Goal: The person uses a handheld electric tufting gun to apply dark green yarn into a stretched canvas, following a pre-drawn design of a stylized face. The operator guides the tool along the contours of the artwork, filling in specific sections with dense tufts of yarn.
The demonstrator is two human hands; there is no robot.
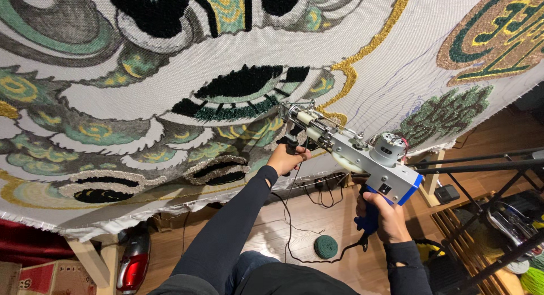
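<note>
A tufting gun (362,153) with a grey metal body and blue base points its needle end at a large stretched cloth (170,108) covered in green, black, white and gold tufted patterns. My left hand (288,158) grips the gun's black front handle, close to the cloth. My right hand (385,215) holds the blue rear grip below the motor. A dark yarn strand runs from the gun down to a green yarn ball (326,247) on the wooden floor.
The wooden frame leg (93,261) stands at lower left beside a red and silver appliance (133,264). Black metal bars (481,164) and a rack with yarn (527,272) are at right. Cables trail over the floor.
</note>
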